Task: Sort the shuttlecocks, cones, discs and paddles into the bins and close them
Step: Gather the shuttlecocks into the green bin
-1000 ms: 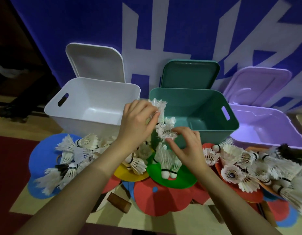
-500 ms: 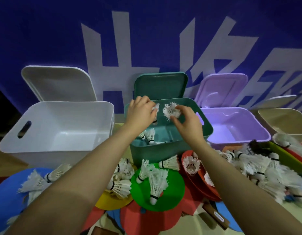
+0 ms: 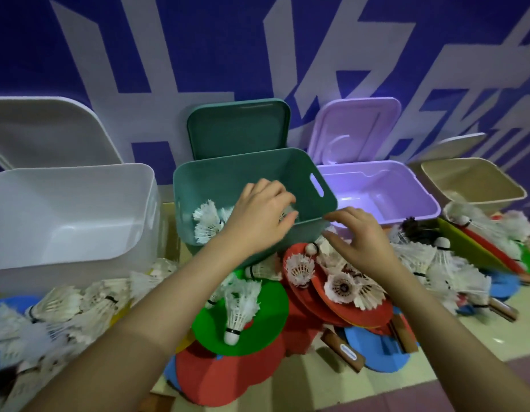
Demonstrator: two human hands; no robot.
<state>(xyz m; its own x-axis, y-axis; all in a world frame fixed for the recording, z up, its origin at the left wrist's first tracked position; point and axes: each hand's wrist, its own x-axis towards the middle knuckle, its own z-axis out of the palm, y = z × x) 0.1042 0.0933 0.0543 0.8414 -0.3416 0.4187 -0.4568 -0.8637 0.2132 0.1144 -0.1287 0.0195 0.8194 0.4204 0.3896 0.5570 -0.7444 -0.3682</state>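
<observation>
Behind the bins we see a blue wall point(image 3: 198, 55) painted with large white strokes, parts of characters that we cannot read; a small blue sticker on one wooden paddle handle point(image 3: 344, 352) is too blurred to make out. We count four open bins in a row, each with its lid tilted up against the wall: a white bin point(image 3: 79, 179), a green bin point(image 3: 228, 165), a purple bin point(image 3: 376, 173) and a beige bin point(image 3: 472, 173). Only in the green bin do we see contents, a few white shuttlecocks point(image 3: 207, 223) lying at its left; how many lie under the hand we cannot tell. The white and purple bins show bare floors, and the beige bin's floor is mostly out of our sight. Our left hand point(image 3: 258, 212) reaches over the near wall into the green bin, fingers loosely bent, and whether it grips anything we cannot tell. Our right hand point(image 3: 356, 236) hovers apart from it, just outside the bin's right corner, fingers spread and holding nothing, above red paddles point(image 3: 317, 298) carrying several loose shuttlecocks point(image 3: 342, 286). One shuttlecock stands cork-down on a green disc point(image 3: 266, 331). More shuttlecocks are heaped at left point(image 3: 64, 304) and right point(image 3: 436, 263), too many and too tangled to count, over blue and red discs.
</observation>
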